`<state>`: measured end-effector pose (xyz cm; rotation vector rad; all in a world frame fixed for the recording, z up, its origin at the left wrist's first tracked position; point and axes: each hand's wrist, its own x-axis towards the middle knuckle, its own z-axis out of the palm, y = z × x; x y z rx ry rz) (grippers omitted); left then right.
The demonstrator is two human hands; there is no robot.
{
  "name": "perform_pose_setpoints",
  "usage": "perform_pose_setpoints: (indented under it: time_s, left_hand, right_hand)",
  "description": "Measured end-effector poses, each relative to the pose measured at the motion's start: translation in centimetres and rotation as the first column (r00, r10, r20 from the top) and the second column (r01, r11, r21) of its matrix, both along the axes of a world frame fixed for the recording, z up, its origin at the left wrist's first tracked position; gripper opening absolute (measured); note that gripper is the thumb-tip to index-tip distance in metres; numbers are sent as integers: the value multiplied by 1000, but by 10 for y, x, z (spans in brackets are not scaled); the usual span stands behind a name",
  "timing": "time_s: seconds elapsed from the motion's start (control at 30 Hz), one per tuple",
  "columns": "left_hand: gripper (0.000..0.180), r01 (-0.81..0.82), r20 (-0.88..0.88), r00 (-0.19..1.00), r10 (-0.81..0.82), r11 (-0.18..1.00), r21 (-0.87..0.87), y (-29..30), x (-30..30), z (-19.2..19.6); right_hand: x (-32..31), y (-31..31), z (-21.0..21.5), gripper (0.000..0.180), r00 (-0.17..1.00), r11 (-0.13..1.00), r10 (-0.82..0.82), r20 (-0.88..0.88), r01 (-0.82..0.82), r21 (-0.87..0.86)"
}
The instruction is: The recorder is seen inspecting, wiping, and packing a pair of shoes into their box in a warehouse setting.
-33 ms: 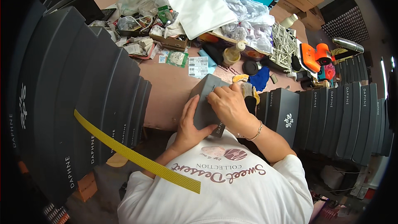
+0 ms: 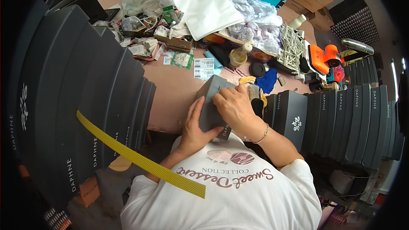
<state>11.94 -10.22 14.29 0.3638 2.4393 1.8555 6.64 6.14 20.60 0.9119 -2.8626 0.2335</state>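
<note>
A dark grey shoebox (image 2: pixel 208 115) stands tilted against my body at the near edge of the table, its lettered face partly covered. My left hand (image 2: pixel 197 123) grips it from the left, with the fingers along its side and the thumb across the near part. My right hand (image 2: pixel 233 105), a thin bracelet on its wrist, is closed with bent fingers against the upper right part of the box. Whatever its fingertips pinch, if anything, is hidden behind the knuckles.
Stacked grey shoeboxes rise at the left (image 2: pixel 55 93) and line the right (image 2: pixel 294 121). A yellow strap (image 2: pixel 140 158) crosses the lower left. Beyond lie label sheets (image 2: pixel 203 68), a bottle (image 2: pixel 239 55), a blue cloth (image 2: pixel 267 81), white sticks (image 2: pixel 292 51) and an orange tape dispenser (image 2: pixel 319 59).
</note>
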Motion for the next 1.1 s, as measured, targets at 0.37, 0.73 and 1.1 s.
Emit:
perform_pose_setpoints:
  time_s: [0.37,0.73,1.1]
  left_hand:
    - [99,-24,-27,999,24,1000,13,5,3,-5]
    - [98,-29,-59,998,30,999,27,6,4,-8]
    - [97,-35,-32,999,35,999,24,6,2,-5]
  right_hand:
    - [5,2,6,9,995,999,-25,95,27,-29]
    - [1,6,2,16,991,997,-51,127,57,-46]
    - [-6,8,7,15,987,998,-52,151,56,-22]
